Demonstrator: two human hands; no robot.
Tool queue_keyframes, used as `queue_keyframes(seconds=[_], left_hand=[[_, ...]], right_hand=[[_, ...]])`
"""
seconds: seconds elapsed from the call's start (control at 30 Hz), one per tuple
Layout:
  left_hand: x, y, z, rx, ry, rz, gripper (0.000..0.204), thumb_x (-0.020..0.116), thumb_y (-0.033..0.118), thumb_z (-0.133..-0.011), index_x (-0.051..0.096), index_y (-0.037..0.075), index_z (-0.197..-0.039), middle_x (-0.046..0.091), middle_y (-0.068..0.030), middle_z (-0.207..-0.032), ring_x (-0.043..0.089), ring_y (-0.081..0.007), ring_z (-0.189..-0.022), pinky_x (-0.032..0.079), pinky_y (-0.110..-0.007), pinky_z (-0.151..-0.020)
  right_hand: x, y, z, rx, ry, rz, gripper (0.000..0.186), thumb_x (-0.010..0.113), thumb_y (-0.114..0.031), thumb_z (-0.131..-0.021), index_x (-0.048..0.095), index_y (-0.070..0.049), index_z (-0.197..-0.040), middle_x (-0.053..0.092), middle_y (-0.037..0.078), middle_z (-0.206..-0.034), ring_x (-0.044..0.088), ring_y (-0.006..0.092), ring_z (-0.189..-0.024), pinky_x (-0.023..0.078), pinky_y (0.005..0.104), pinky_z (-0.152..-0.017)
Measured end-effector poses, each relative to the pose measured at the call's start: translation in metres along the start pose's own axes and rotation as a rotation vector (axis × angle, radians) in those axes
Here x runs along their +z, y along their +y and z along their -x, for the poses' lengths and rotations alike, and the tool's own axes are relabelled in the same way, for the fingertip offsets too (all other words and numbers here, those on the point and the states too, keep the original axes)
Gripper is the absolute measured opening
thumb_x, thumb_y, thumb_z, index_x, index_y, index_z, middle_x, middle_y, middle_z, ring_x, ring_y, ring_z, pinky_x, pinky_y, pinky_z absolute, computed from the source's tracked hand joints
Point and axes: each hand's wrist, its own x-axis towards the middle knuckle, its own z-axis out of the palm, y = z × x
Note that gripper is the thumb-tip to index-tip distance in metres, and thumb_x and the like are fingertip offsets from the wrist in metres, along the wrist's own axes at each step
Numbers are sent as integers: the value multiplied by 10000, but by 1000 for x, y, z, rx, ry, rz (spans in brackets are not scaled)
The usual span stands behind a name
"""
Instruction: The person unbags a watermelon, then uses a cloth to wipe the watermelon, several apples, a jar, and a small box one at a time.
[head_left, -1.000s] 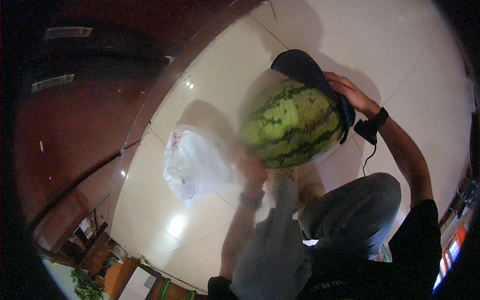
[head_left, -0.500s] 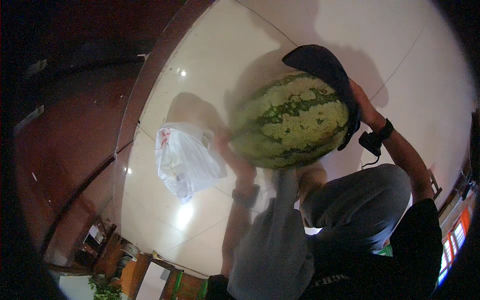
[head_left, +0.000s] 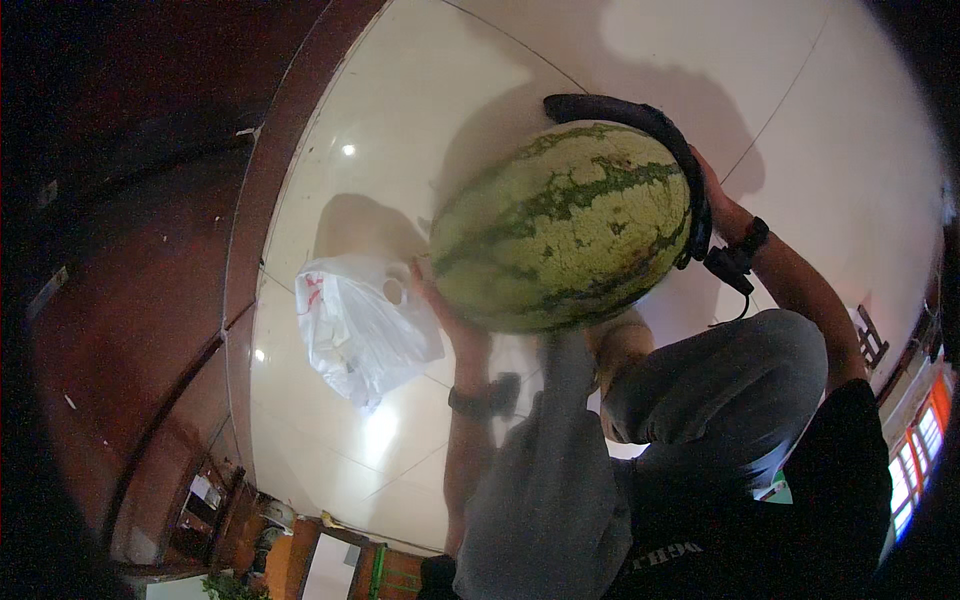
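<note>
A large oval watermelon (head_left: 570,230), pale green with darker stripes, is held above the tiled floor in front of my knees. My left hand (head_left: 443,310) is against its lower left end, with most of its fingers hidden behind the fruit. At the right end, a dark, curved, cap-like thing (head_left: 668,135) wraps along the rind. My right hand (head_left: 714,190) grips this dark thing from outside and presses it to the melon; its fingertips are hidden. A white plastic bag (head_left: 370,330) with a handle hole is close beside my left hand; whether they touch is unclear.
Pale glossy tiles (head_left: 400,120) make up the floor. A dark red-brown panelled surface (head_left: 150,280) runs along the left. My bent knee (head_left: 720,380) in grey trousers is below the melon. Green leaves (head_left: 235,587) show at the lower left.
The watermelon has shifted slightly left in view and more of its right end shows. The dark thing has turned, now looking like a narrow curved band. Both hands keep their grip.
</note>
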Motion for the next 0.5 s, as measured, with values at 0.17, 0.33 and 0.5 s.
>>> queue_keyframes(seconds=[0.17,0.33,0.5], left_hand=[[-2,2,-7,-386,-56,417,592,343,546,-902,418,121,-1308,462,-99,-1291,460,-292,-1158,399,-451,-964],[6,-9,-1,-408,37,490,606,347,550,-895,419,114,-1308,468,-100,-1276,476,-291,-1128,420,-447,-932],[-23,-21,-14,-121,107,181,626,360,557,-891,410,97,-1313,464,-101,-1271,472,-283,-1127,437,-436,-914]], right_hand=[[17,-12,-3,94,102,-109,354,411,-283,-963,490,-58,-1224,534,86,-1148,496,184,-1052,392,323,-928],[15,-13,-6,-134,137,27,394,413,-337,-956,492,-43,-1205,534,80,-1112,497,179,-1017,390,326,-918],[53,-59,-31,-61,-23,103,439,414,-336,-952,472,-15,-1246,515,98,-1191,480,193,-1085,367,323,-960]])
